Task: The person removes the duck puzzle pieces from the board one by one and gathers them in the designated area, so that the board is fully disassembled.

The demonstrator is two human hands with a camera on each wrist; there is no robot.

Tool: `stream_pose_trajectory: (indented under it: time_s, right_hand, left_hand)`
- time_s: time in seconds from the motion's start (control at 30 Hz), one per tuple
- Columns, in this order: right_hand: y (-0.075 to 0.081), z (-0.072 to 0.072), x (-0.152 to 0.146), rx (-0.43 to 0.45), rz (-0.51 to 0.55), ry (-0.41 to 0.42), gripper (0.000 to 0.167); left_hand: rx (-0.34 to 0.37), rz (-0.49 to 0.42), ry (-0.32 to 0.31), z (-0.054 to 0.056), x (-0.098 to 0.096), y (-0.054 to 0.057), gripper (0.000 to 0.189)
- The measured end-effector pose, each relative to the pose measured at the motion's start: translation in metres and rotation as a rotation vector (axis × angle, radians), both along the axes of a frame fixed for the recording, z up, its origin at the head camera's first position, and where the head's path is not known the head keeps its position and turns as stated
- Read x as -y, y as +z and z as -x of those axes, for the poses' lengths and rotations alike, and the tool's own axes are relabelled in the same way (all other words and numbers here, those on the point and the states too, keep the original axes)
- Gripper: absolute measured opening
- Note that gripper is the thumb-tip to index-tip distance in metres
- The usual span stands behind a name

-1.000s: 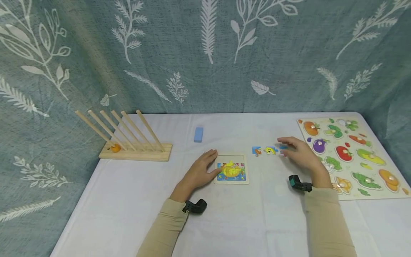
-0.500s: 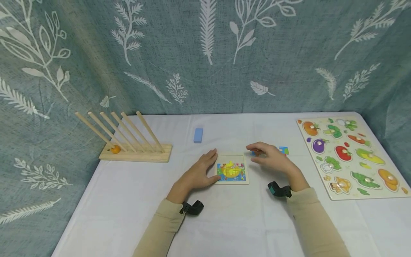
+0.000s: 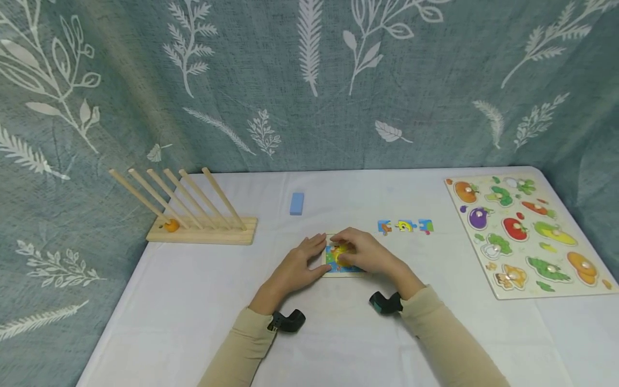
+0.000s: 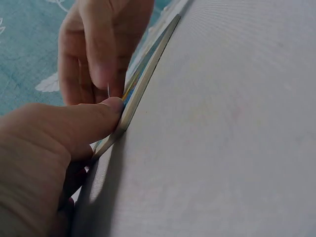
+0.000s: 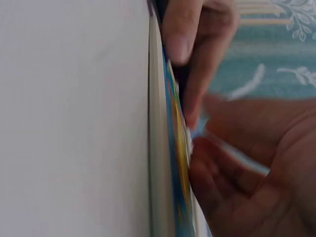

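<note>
Left hand [image 3: 298, 267] wide on puzzle [image 3: 336, 265] edge; right hand [image 3: 371, 255] above, grip unclear; cloth [image 3: 338, 344] around

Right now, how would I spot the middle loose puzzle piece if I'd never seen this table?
On the white-covered table, find the large vegetable board at the right. Left of it, before the small framed puzzle, three loose pieces lie in a row. The middle piece is mostly yellow; its neighbours are mainly blue.
</note>
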State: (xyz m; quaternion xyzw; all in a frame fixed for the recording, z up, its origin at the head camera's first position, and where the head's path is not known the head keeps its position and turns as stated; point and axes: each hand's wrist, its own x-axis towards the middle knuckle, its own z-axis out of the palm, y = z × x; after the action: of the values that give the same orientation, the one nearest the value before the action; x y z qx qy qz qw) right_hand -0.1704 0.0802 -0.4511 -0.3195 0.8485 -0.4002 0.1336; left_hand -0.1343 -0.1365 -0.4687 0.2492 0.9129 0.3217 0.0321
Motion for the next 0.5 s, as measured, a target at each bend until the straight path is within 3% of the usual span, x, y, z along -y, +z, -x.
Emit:
stream_pose_trajectory:
  time_s: [0.17, 0.5]
  right_hand:
    - [-0.005, -0.004, 0.012, -0.095, -0.09, -0.002, 0.037]
    - [-0.005, -0.008, 0.016, -0.086, -0.113, -0.018, 0.036]
  left_hand:
    - [-0.015, -0.014, -0.005, -0.002, 0.003, -0.001, 0.064]
    - [-0.057, -0.022, -0.03, 0.0, 0.004, -0.004, 0.065]
